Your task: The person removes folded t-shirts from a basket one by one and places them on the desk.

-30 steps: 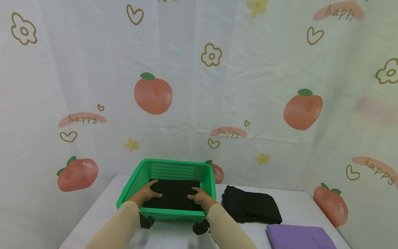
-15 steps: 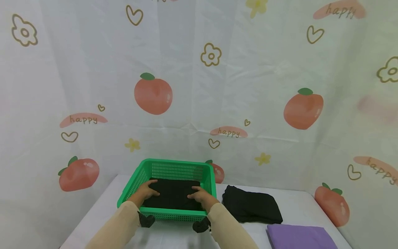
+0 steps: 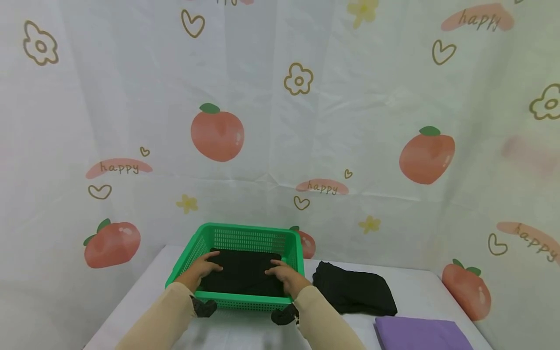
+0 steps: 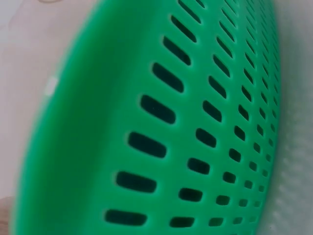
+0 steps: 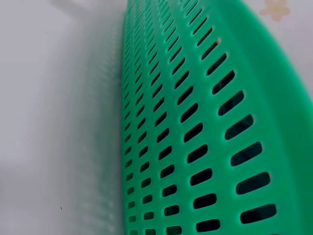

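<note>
A green slotted basket stands on the white table, with a folded black cloth lying inside it. My left hand rests flat on the cloth's left side, fingers stretched out. On the cloth's right side my right hand lies the same way. Both forearms in beige sleeves reach over the basket's near rim. The left wrist view shows only the basket wall up close, and the right wrist view shows the same green wall; neither shows a hand.
A second folded black cloth lies on the table right of the basket. A folded purple cloth sits at the front right. A printed curtain with peaches and hearts closes off the back and sides.
Both hands have stayed on the black cloth in the basket, shifting only slightly. The head view has drifted a little.
</note>
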`<action>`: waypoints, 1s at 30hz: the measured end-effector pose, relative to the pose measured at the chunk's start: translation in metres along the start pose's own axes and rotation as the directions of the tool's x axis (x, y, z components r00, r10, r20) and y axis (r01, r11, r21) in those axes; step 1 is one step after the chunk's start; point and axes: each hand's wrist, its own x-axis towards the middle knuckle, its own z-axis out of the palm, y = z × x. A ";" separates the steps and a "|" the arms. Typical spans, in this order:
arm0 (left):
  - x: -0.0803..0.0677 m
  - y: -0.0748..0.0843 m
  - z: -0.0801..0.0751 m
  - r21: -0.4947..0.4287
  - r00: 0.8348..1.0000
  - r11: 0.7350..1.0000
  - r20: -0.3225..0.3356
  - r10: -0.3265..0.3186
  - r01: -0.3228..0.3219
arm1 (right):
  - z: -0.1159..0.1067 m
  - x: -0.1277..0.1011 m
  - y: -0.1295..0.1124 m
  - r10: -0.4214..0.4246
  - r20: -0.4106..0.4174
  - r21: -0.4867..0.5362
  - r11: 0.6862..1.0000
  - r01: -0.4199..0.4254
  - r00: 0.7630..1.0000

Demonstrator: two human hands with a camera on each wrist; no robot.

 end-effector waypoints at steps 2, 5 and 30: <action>0.001 -0.001 0.000 -0.011 1.000 1.000 -0.001 -0.007 0.007 | -0.001 0.000 0.001 -0.006 -0.003 -0.001 1.000 0.006 1.000; 0.002 -0.004 -0.001 -0.019 1.000 1.000 -0.013 -0.009 0.009 | -0.003 0.000 0.002 -0.022 -0.005 0.002 1.000 0.022 1.000; -0.016 0.019 -0.018 -0.168 0.999 0.985 0.021 0.026 -0.022 | -0.012 -0.017 -0.024 -0.186 0.022 0.188 0.966 0.178 0.982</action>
